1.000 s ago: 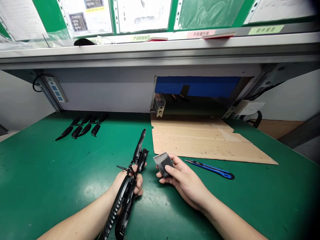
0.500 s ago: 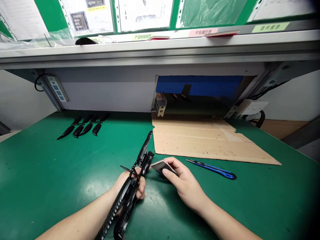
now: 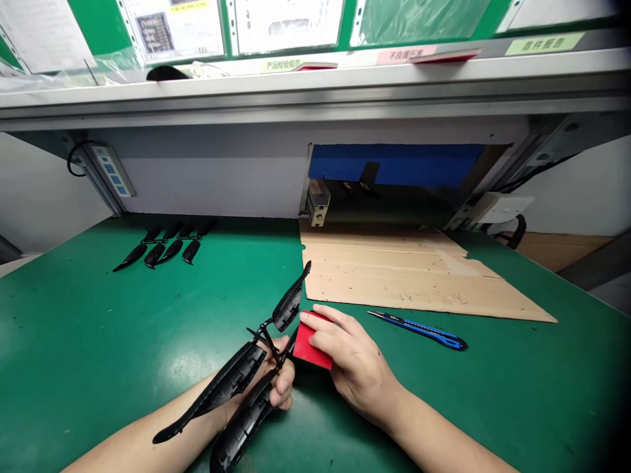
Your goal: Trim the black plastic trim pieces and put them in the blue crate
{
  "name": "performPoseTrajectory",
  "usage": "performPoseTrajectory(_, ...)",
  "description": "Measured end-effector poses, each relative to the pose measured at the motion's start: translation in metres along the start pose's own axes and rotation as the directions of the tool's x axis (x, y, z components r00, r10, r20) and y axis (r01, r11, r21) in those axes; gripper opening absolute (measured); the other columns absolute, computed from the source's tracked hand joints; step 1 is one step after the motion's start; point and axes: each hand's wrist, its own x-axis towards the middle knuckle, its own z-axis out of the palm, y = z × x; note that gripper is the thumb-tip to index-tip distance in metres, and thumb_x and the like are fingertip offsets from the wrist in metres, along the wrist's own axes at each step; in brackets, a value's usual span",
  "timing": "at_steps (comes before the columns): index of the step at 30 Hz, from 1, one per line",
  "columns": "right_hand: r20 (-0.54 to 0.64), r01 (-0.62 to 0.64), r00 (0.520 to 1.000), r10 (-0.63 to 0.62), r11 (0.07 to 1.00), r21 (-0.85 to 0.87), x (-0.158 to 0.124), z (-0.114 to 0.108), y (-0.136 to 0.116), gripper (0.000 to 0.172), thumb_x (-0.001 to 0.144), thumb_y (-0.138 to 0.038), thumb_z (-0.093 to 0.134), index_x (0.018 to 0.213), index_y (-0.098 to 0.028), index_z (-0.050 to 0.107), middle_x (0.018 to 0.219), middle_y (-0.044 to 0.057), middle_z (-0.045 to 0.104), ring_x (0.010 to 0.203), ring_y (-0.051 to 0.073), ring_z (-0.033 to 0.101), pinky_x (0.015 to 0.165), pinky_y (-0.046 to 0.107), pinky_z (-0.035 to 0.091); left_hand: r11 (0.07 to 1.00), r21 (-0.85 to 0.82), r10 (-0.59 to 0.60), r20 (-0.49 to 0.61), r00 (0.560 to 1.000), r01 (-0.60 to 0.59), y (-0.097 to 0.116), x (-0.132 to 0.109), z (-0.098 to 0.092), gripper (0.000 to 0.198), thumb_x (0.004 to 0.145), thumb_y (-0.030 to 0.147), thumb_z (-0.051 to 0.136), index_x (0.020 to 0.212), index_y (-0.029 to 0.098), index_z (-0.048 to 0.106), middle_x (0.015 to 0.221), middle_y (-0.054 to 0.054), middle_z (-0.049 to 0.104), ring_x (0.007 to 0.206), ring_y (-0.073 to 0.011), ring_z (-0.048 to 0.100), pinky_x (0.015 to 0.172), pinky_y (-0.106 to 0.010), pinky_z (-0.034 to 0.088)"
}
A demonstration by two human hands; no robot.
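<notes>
My left hand [image 3: 282,386] is closed around a black plastic moulding [image 3: 229,380], several long hollow blade-shaped pieces joined at the middle by a thin runner. Their ribbed insides face up, tilted toward me. In my right hand [image 3: 362,358] is a flat red pad [image 3: 311,351], pinched between the fingers, its red face turned to me. The pad lies against or just over the blade on the far right and hides most of it; whether they touch I cannot tell.
A blue utility knife [image 3: 419,328] lies right of my right hand, below a cardboard sheet [image 3: 384,276]. More black mouldings [image 3: 162,246] rest at the back left of the green table [image 3: 98,328]. Behind the cardboard, a wall opening shows a dark conveyor belt [image 3: 389,207]. A shelf edge [image 3: 296,98] crosses above.
My right hand has turned over, so the pad's red face shows instead of its dark one, and it has come to the moulding. The moulding has rotated, turning its hollow insides up.
</notes>
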Motion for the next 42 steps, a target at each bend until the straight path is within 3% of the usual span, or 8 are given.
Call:
performPoseTrajectory(3, 0.05, 0.019, 0.999, -0.014, 0.996, -0.091, -0.001, 0.001, -0.001, 0.052, 0.093, -0.003, 0.034, 0.138, -0.027, 0.046, 0.14, 0.006, 0.048, 0.134, 0.03, 0.034, 0.1, 0.052, 0.044, 1.0, -0.014, 0.002, -0.015, 1.0, -0.003, 0.001, -0.003, 0.008, 0.063, 0.093, 0.051, 0.037, 0.042, 0.017, 0.05, 0.033, 0.0, 0.033, 0.035, -0.0103, 0.03, 0.052, -0.028, 0.028)
performPoseTrajectory(7, 0.051, 0.055, 0.997, -0.052, 0.996, -0.066, 0.0, 0.003, -0.009, 0.052, 0.096, -0.006, 0.037, 0.144, -0.025, 0.04, 0.142, 0.008, 0.044, 0.136, 0.03, 0.032, 0.104, 0.053, 0.043, 0.999, -0.053, 0.008, -0.023, 1.0, -0.009, 0.003, -0.005, 0.013, 0.063, 0.094, 0.049, 0.036, 0.04, 0.018, 0.043, 0.034, 0.002, 0.029, 0.032, -0.0089, 0.027, 0.05, -0.028, 0.026)
performPoseTrajectory(20, -0.02, 0.071, 0.997, -0.073, 0.995, -0.065, 0.005, 0.008, -0.014, 0.048, 0.097, -0.005, 0.035, 0.142, -0.021, 0.045, 0.138, 0.011, 0.049, 0.131, 0.027, 0.04, 0.106, 0.051, 0.041, 0.988, -0.153, 0.034, 0.0, 0.999, -0.034, 0.0, -0.006, 0.015, 0.061, 0.096, 0.038, 0.033, 0.038, 0.019, 0.034, 0.035, 0.004, 0.022, 0.031, -0.0077, 0.023, 0.047, -0.027, 0.025)
performPoseTrajectory(30, 0.024, 0.125, 0.992, -0.124, 0.991, -0.054, 0.005, 0.006, -0.012, 0.045, 0.098, -0.011, 0.036, 0.14, -0.021, 0.046, 0.134, 0.011, 0.053, 0.129, 0.026, 0.044, 0.105, 0.05, 0.043, 0.989, -0.13, 0.07, 0.007, 0.997, -0.069, -0.005, -0.004, 0.009, 0.056, 0.089, 0.043, 0.048, 0.04, 0.018, 0.037, 0.036, 0.004, 0.027, 0.031, -0.0074, 0.027, 0.046, -0.027, 0.025)
performPoseTrajectory(33, -0.002, 0.067, 0.998, -0.067, 0.994, -0.086, 0.005, 0.008, -0.012, 0.046, 0.097, -0.007, 0.034, 0.138, -0.021, 0.049, 0.134, 0.01, 0.053, 0.129, 0.025, 0.044, 0.106, 0.049, 0.042, 0.99, -0.122, 0.073, 0.021, 0.997, -0.07, -0.007, -0.004, 0.008, 0.056, 0.089, 0.044, 0.051, 0.041, 0.017, 0.038, 0.036, 0.005, 0.028, 0.031, -0.0068, 0.027, 0.047, -0.026, 0.026)
performPoseTrajectory(37, 0.077, 0.103, 0.992, -0.098, 0.992, -0.072, 0.005, 0.006, -0.004, 0.043, 0.096, -0.008, 0.036, 0.134, -0.019, 0.052, 0.132, 0.009, 0.056, 0.127, 0.026, 0.046, 0.107, 0.049, 0.038, 0.989, -0.121, 0.086, 0.03, 0.996, -0.082, -0.007, -0.003, 0.008, 0.049, 0.089, 0.043, 0.05, 0.048, 0.016, 0.047, 0.037, 0.004, 0.031, 0.031, -0.0073, 0.029, 0.045, -0.026, 0.024)
performPoseTrajectory(39, -0.002, -0.035, 0.999, 0.035, 0.997, -0.069, 0.004, 0.001, 0.003, 0.043, 0.094, -0.007, 0.034, 0.128, -0.021, 0.056, 0.126, 0.007, 0.06, 0.12, 0.025, 0.053, 0.104, 0.046, 0.042, 0.988, -0.12, 0.099, 0.029, 0.995, -0.095, -0.005, -0.004, 0.008, 0.042, 0.093, 0.041, 0.046, 0.062, 0.015, 0.058, 0.038, 0.005, 0.033, 0.031, -0.0077, 0.029, 0.045, -0.026, 0.023)
performPoseTrajectory(42, -0.102, -0.328, 0.934, 0.342, 0.936, 0.129, 0.006, -0.008, 0.0, 0.031, 0.093, -0.013, 0.042, 0.116, -0.024, 0.06, 0.106, 0.004, 0.067, 0.096, 0.022, 0.063, 0.085, 0.035, 0.051, 0.983, -0.11, 0.15, 0.009, 0.989, -0.149, -0.002, -0.003, 0.006, 0.038, 0.097, 0.038, 0.039, 0.08, 0.015, 0.064, 0.04, 0.005, 0.035, 0.031, -0.0079, 0.03, 0.046, -0.026, 0.024)
